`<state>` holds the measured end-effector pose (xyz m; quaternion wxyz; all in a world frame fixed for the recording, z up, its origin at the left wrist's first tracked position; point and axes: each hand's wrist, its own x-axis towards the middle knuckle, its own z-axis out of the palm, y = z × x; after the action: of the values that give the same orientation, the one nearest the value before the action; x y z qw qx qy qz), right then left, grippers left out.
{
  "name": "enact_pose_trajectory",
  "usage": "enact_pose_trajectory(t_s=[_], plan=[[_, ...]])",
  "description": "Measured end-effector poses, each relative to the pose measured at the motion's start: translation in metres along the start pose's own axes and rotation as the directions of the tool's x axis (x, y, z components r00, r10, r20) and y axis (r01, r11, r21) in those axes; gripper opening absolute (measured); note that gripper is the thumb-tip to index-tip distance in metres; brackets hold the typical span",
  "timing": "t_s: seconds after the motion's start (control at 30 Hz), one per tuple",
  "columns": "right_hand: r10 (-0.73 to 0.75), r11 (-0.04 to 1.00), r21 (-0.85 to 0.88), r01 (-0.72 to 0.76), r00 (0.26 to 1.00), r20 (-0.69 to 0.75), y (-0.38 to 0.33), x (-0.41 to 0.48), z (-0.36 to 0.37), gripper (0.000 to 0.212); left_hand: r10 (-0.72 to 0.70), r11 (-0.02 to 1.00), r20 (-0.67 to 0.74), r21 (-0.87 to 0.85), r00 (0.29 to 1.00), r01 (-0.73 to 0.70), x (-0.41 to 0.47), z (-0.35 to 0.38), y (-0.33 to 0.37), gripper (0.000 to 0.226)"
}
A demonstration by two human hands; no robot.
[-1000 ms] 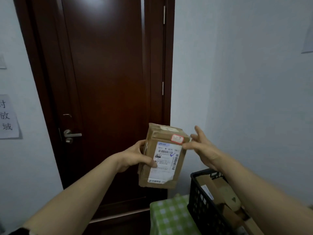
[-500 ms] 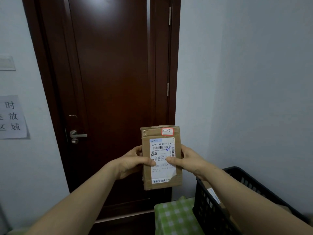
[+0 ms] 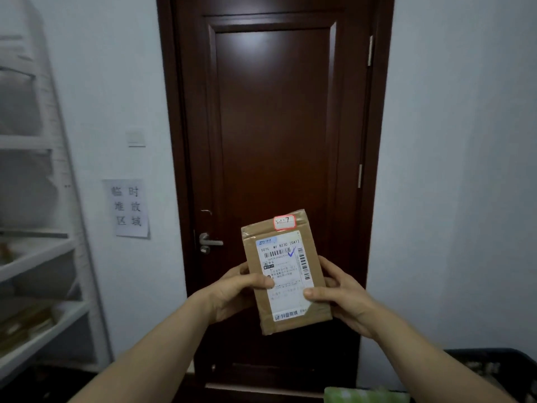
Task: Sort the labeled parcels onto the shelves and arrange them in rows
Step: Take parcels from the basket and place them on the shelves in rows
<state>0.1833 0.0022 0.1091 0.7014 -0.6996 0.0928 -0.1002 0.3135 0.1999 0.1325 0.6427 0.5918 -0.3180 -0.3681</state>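
Shelves (image 3: 37, 257): at far left, blurred.
Left hand (image 3: 232, 295): curled on parcel's left edge, thumb laid across label.
Parcel (image 3: 286, 271): held upright before door (image 3: 276, 126), between both hands.
Right hand (image 3: 345, 298): gripped on right edge.

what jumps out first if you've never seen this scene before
A brown parcel is held up at centre between the left grip and the right grip, its white shipping label facing the camera and a red-bordered sticker at its top edge. Behind it a dark wooden door, shut, fills the middle of the view. Along the left wall stand white shelves with blurred goods.
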Motion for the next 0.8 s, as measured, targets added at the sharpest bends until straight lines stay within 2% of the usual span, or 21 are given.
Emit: enact_pose_trajectory(t_s=[0.2, 0.3, 0.43, 0.57, 0.63, 0.7, 0.8], plan=[[-0.072, 0.991, 0.124, 0.052, 0.984, 0.162, -0.016, 0.034, 0.081, 0.102, 0.047, 0.999, -0.278, -0.012, 0.959, -0.053, -0.057, -0.050, 0.017, 0.052], [-0.082, 0.985, 0.167, 0.042, 0.967, 0.241, -0.019, 0.048, 0.128, 0.102, 0.055, 0.998, -0.406, 0.004, 0.912, -0.059, -0.093, -0.079, 0.022, 0.060], [-0.084, 0.981, 0.194, 0.019, 0.940, 0.331, -0.022, 0.055, 0.186, 0.095, 0.076, 0.997, -0.497, 0.021, 0.864, -0.076, -0.140, -0.113, 0.029, 0.075], [-0.091, 0.980, 0.198, 0.007, 0.905, 0.417, -0.031, 0.056, 0.234, 0.097, 0.123, 0.992, -0.574, 0.041, 0.809, -0.121, -0.187, -0.130, 0.034, 0.078], [-0.101, 0.981, 0.192, 0.012, 0.882, 0.460, -0.036, 0.053, 0.257, 0.095, 0.147, 0.988, -0.623, 0.058, 0.768, -0.142, -0.209, -0.134, 0.038, 0.077], [-0.113, 0.983, 0.180, 0.026, 0.863, 0.492, -0.041, 0.049, 0.277, 0.081, 0.169, 0.984, -0.659, 0.076, 0.733, -0.159, -0.229, -0.139, 0.041, 0.075], [-0.127, 0.984, 0.172, 0.041, 0.839, 0.529, -0.048, 0.043, 0.302, 0.067, 0.180, 0.981, -0.697, 0.076, 0.694, -0.178, -0.254, -0.145, 0.046, 0.054]])
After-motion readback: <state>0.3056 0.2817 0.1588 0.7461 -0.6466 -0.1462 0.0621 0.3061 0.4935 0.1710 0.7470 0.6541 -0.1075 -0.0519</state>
